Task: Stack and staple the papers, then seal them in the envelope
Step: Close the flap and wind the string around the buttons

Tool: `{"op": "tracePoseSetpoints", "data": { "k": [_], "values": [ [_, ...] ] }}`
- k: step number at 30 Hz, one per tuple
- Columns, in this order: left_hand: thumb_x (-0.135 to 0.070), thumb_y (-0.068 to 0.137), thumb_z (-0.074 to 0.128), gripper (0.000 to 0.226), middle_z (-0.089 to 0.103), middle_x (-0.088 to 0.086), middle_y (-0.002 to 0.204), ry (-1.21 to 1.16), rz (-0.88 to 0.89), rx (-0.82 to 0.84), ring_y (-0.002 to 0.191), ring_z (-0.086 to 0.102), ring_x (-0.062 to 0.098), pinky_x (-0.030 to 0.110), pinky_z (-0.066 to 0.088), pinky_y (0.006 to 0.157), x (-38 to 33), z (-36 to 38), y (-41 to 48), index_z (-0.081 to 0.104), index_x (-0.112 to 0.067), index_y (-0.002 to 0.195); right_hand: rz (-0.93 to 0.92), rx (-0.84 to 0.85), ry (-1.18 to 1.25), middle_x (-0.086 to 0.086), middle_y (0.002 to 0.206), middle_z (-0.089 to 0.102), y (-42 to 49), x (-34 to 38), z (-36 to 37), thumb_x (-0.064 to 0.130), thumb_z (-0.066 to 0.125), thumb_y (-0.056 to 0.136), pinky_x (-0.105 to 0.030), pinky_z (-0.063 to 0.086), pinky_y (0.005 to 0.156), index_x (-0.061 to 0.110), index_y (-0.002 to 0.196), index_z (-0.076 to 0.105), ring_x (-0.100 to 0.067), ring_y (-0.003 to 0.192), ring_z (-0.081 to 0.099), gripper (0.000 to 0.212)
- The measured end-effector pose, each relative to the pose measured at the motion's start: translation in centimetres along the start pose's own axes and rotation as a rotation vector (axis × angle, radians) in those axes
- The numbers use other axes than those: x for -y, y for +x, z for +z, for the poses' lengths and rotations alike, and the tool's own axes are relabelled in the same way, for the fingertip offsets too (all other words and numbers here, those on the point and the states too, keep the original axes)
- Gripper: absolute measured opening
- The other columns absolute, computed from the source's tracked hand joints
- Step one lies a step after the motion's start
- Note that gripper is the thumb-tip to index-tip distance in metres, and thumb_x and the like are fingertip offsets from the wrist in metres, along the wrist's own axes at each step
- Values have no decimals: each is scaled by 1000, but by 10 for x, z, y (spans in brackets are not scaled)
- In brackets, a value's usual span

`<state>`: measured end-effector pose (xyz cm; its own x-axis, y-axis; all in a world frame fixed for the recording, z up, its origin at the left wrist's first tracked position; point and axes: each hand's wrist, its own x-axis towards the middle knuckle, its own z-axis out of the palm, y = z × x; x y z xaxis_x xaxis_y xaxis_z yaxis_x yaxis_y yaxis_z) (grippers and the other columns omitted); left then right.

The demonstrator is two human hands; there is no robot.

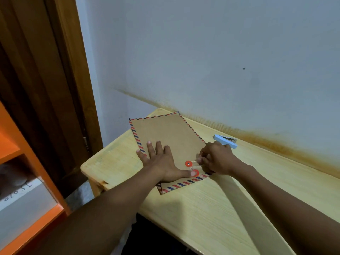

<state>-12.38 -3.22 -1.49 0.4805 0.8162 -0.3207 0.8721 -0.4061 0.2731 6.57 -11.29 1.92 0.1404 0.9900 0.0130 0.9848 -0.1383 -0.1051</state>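
Near finish: envelope flat under spread left hand, thumb on lower button, right hand fingers pinching string beside upper button, papers prob. inside, winding left.

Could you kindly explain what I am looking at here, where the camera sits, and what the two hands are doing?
There is no machine: a person wears one camera on the head, looking down at their own bare hands. On the pale wooden desk lies a brown envelope with a striped border. The left hand presses flat on it, thumb by a red disc. The right hand pinches the thin string running from the second red disc. A light blue stapler rests behind, near the wall.
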Motion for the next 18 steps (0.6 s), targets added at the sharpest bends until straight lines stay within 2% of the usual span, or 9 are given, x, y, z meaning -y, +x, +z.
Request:
{"op": "tracePoseSetpoints", "data": {
  "k": [2, 5, 7, 9, 12, 15, 18],
  "values": [
    [-103, 51, 48, 150, -23, 11, 168, 16, 17, 26, 150, -31, 40, 73, -14, 114, 4, -2, -1, -7, -19, 162, -28, -89, -40, 9, 107, 61, -10, -6, -2, 34, 55, 95, -38, 32, 81, 30, 105, 71, -21, 111, 49, 19],
    [-101, 52, 52, 148, -19, 10, 170, 17, 55, -7, 153, -25, 38, 71, -13, 117, 10, -3, -7, -6, -21, 162, -62, -186, -49, 5, 113, 60, -22, -14, -4, 41, 51, 92, -38, 34, 83, 32, 108, 67, -22, 110, 49, 25],
    [-97, 54, 58, 143, -11, 5, 171, -2, 144, -50, 156, -17, 34, 68, -8, 120, 13, -4, -15, -1, -25, 161, -86, -117, -21, 4, 111, 61, -31, -15, -7, 46, 46, 85, -38, 42, 83, 31, 111, 65, -22, 106, 51, 36],
    [-91, 53, 68, 131, 7, -2, 166, -8, 275, -94, 156, 5, 28, 64, 3, 122, 15, -7, -24, 14, -32, 156, -111, -15, -32, 5, 111, 60, -41, -13, -6, 47, 53, 82, -38, 47, 82, 32, 115, 64, -21, 104, 51, 39],
    [-80, 52, 78, 97, 36, -9, 137, 34, 429, -97, 130, 41, 20, 52, 32, 112, 18, -11, -34, 39, -37, 129, -120, 50, -46, 10, 118, 59, -56, -11, 2, 39, 55, 79, -37, 48, 84, 35, 117, 64, -18, 107, 50, 39],
    [-62, 65, 80, 54, 51, -11, 110, 54, 494, -62, 104, 50, 17, 43, 50, 91, 20, -18, -40, 51, -35, 101, -130, 18, -44, 11, 122, 60, -63, -12, 9, 32, 51, 83, -35, 48, 83, 37, 121, 62, -18, 108, 52, 40],
    [-39, 72, 70, 24, 58, -12, 91, 98, 539, -115, 87, 56, 18, 43, 54, 77, 20, -23, -48, 55, -26, 86, -175, -78, -81, 9, 114, 64, -63, -9, 15, 29, 53, 92, -34, 47, 76, 35, 116, 65, -18, 102, 56, 28]
  ]
}}
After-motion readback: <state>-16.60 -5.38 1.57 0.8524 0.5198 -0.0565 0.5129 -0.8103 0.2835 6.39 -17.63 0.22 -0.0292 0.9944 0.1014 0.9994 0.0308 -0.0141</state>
